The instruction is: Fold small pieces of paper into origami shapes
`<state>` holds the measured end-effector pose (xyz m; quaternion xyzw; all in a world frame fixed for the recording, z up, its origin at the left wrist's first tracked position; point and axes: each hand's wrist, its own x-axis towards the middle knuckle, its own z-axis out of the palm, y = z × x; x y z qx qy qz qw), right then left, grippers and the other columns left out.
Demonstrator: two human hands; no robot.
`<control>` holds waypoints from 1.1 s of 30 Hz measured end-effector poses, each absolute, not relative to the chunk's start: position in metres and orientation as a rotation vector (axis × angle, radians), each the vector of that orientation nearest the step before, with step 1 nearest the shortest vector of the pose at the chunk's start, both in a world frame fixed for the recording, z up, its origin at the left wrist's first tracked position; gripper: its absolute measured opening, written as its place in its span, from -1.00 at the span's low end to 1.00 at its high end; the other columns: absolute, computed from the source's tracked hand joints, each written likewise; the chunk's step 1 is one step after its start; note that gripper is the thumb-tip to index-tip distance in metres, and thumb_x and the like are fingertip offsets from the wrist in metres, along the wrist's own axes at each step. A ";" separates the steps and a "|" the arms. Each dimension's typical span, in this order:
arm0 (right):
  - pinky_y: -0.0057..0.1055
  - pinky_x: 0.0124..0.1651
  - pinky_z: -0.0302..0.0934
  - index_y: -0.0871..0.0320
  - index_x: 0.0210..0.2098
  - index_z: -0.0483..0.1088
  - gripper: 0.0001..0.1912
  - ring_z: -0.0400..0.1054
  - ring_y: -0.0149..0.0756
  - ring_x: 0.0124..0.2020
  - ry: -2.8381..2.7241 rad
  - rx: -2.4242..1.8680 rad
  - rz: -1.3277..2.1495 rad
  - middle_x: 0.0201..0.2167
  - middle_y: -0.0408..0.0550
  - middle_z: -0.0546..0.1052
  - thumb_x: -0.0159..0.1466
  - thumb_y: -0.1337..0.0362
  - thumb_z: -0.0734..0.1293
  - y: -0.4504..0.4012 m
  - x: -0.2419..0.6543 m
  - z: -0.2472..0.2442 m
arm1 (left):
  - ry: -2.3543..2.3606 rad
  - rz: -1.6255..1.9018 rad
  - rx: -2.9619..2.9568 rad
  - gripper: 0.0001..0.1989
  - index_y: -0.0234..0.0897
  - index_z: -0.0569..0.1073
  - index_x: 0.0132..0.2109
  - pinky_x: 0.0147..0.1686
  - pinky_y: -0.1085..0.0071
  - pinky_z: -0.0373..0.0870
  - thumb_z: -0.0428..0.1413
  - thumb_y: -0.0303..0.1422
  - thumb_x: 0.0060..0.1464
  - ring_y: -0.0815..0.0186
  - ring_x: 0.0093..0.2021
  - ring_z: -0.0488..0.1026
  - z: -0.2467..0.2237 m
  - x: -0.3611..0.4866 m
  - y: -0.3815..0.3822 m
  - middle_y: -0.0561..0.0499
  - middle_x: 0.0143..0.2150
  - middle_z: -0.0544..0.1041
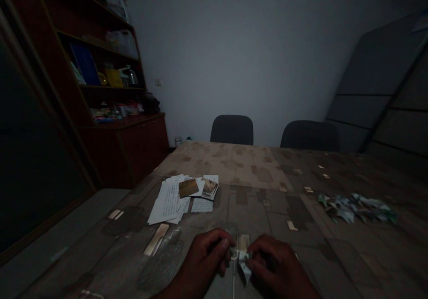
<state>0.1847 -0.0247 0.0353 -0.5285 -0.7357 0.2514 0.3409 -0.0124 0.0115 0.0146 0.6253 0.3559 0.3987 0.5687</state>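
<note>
The right hand (pixel 272 259) pinches a small, pale, folded paper (pixel 244 267). The left hand (pixel 211 253) curls nearby; whether its fingers press together, I cannot tell.

held piece (pixel 245 268): 1 | paper stack (pixel 167 201): 1 | table (pixel 234 160): 1 | chairs (pixel 232 129) (pixel 309 135): 2

This looks like a dining room in a home: a large table (pixel 230 158) with a patterned covering fills the lower frame, two dark chairs (pixel 232 129) stand at its far edge, and a reddish cabinet (pixel 147 147) at left bears household clutter (a kettle (pixel 133 76), it seems, among it).
</note>
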 end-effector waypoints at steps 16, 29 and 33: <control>-0.43 -0.32 0.17 0.19 -0.47 0.46 -0.79 0.38 -0.28 -0.39 -2.058 -1.504 0.529 -0.48 -0.09 0.50 0.05 0.59 0.29 -0.023 0.221 0.029 | 0.905 0.832 1.532 -0.58 -0.37 0.50 -0.33 -0.51 0.51 0.24 0.02 -0.06 0.19 0.40 -0.55 0.34 0.007 -0.014 0.013 0.04 -0.51 0.42; -0.42 -0.30 0.21 0.20 -0.41 0.51 -0.85 0.42 -0.25 -0.35 -2.016 -1.515 0.522 -0.43 -0.05 0.53 0.15 0.48 0.30 -0.025 0.244 0.032 | 0.979 0.797 1.558 -0.54 -0.33 0.51 -0.36 -0.50 0.50 0.27 0.04 0.01 0.14 0.37 -0.54 0.36 0.010 -0.016 0.012 0.03 -0.52 0.44; -0.40 -0.32 0.26 0.16 -0.41 0.51 -0.85 0.44 -0.23 -0.39 -1.905 -1.628 0.459 -0.43 -0.06 0.55 0.21 0.36 0.28 -0.025 0.290 0.048 | 1.001 0.772 1.537 -0.53 -0.29 0.52 -0.36 -0.50 0.51 0.29 0.04 0.05 0.11 0.36 -0.51 0.37 0.007 -0.017 0.013 0.04 -0.50 0.44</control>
